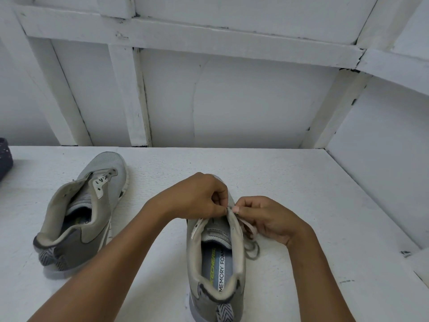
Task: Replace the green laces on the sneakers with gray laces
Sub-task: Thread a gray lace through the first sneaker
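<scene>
A gray sneaker [217,259] stands heel toward me on the white table, its insole showing. My left hand [199,197] pinches the upper edge of its right eyelet flap. My right hand [267,219] pinches a gray lace [250,246] at the same flap; the rest of the lace loops loosely on the table beside the shoe. A second gray sneaker [83,210] lies to the left, toe pointing away, with no lace in its eyelets. No green lace is in view.
The white table [313,205] meets a white panelled wall at the back and a side wall on the right. A dark speckled object [4,159] sits at the far left edge.
</scene>
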The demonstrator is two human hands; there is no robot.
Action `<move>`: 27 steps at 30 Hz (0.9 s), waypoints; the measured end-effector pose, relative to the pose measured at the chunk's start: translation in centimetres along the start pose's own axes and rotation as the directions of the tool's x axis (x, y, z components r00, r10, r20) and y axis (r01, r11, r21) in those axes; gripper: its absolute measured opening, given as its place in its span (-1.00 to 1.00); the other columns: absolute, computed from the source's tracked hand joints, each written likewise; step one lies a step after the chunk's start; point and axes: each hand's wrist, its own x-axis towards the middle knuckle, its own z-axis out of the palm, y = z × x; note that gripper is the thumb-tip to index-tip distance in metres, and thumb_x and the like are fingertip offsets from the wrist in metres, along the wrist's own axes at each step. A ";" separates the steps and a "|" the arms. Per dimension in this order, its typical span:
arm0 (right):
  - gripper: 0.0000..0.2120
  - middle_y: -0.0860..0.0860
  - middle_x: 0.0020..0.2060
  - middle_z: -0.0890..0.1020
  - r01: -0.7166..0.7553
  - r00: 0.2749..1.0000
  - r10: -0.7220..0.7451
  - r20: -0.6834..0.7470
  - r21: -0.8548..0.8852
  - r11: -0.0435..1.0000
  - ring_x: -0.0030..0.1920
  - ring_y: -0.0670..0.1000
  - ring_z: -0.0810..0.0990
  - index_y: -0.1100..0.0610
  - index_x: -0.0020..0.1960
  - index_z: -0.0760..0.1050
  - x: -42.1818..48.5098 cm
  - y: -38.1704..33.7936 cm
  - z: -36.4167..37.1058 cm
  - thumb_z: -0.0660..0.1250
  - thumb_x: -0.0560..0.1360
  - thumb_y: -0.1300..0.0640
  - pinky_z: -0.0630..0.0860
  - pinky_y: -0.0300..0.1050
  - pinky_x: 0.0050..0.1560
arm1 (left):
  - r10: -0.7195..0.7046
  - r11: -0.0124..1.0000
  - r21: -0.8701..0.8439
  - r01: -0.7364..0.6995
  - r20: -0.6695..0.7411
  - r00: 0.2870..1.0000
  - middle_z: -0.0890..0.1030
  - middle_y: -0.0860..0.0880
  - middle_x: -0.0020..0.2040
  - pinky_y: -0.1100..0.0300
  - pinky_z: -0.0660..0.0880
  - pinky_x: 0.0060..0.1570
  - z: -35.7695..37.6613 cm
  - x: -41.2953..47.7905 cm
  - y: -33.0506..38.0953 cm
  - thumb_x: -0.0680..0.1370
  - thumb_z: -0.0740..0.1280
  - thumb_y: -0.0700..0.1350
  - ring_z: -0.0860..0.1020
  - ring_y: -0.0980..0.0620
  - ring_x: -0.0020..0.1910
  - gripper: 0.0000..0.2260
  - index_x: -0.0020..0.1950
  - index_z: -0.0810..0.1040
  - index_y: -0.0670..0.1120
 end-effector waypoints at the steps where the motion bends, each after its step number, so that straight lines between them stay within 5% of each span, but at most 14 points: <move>1: -0.79 0.10 -0.33 0.53 0.005 1.000 -0.004 0.012 -0.024 1.000 -0.37 -0.02 0.46 0.25 -0.09 0.55 0.0 0.0 0.0 0.42 0.45 0.09 0.43 -0.18 -0.34 | 0.001 1.000 0.015 -0.001 0.000 1.000 0.63 0.13 -0.21 0.28 0.51 -0.21 0.0 0.0 0.1 0.46 0.44 -0.09 0.57 0.19 -0.21 -0.97 -0.12 0.65 -0.01; 4: -0.98 0.09 -0.27 0.60 0.100 0.995 -0.100 -0.006 -0.077 0.992 -0.27 0.00 0.55 0.19 -0.14 0.58 -0.2 -0.3 0.0 0.40 0.46 0.24 0.51 -0.17 -0.22 | -0.001 0.999 0.050 0.001 -0.004 1.000 0.62 0.13 -0.23 0.24 0.52 -0.19 0.0 -0.1 0.5 0.45 0.44 -0.09 0.57 0.18 -0.21 -0.97 -0.13 0.65 -0.01; 11: -0.87 0.12 -0.29 0.60 0.121 0.988 -0.144 -0.055 -0.302 0.945 -0.29 0.02 0.56 0.21 -0.11 0.60 -0.4 -1.2 0.3 0.37 0.38 0.37 0.54 -0.22 -0.24 | 0.000 0.984 0.179 0.003 -0.015 1.000 0.57 0.15 -0.26 0.11 0.55 -0.10 0.0 -0.2 1.1 0.44 0.41 -0.09 0.56 0.13 -0.19 -0.96 -0.13 0.63 0.01; 16: -0.84 -0.06 -0.39 0.57 0.075 0.982 -0.146 -0.117 -0.469 0.880 -0.38 -0.14 0.50 0.21 -0.12 0.63 -0.5 -2.0 1.0 0.37 0.40 0.40 0.46 -0.28 -0.29 | 0.000 0.968 0.251 0.003 -0.012 1.000 0.53 0.15 -0.27 0.16 0.52 -0.12 0.0 -0.2 1.4 0.46 0.39 -0.08 0.54 0.10 -0.16 -0.94 -0.09 0.63 0.01; 22: -0.80 -0.02 -0.38 0.60 0.193 0.898 -0.395 -0.197 -0.630 0.752 -0.38 -0.13 0.48 0.05 -0.23 0.65 -0.7 -1.9 1.8 0.41 0.34 0.34 0.46 -0.22 -0.31 | 0.017 0.940 0.341 -0.005 -0.032 0.999 0.44 0.14 -0.27 0.21 0.33 -0.24 0.2 -0.3 1.5 0.48 0.37 -0.08 0.45 0.09 -0.18 -0.93 -0.17 0.51 0.07; 27: -0.77 -0.06 -0.34 0.59 0.299 0.802 -0.570 -0.181 -0.704 0.644 -0.32 -0.01 0.54 0.01 -0.30 0.60 -0.8 -1.0 1.7 0.40 0.31 0.34 0.52 -0.05 -0.26 | 0.028 0.933 0.359 -0.021 -0.013 1.000 0.55 0.08 -0.13 0.12 0.45 -0.17 0.4 -0.2 1.5 0.46 0.35 -0.12 0.49 0.04 -0.14 -0.92 -0.17 0.50 0.07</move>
